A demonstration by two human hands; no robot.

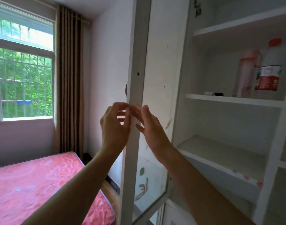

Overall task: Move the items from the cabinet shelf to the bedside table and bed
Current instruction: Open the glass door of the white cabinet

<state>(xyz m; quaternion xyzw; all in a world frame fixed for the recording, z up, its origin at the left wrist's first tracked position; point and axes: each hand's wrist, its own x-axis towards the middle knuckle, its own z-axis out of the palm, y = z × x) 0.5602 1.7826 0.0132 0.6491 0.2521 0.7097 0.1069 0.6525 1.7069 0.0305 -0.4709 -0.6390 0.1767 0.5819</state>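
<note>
The white cabinet door stands open, seen edge-on in the middle of the view. My left hand is on its outer side, curled fingertips hooked on the door's edge. My right hand lies on the inner side, its straight fingers touching the door near the same spot. On the upper shelf stand a pink bottle and a clear bottle with a red cap and red label. A small white item and a small black item lie to their left. Both hands are well left of these items.
A bed with a red patterned mattress fills the lower left, below a barred window and brown curtain. A lower cabinet shelf runs below the bottles. The door's lower part is a decorated glass pane.
</note>
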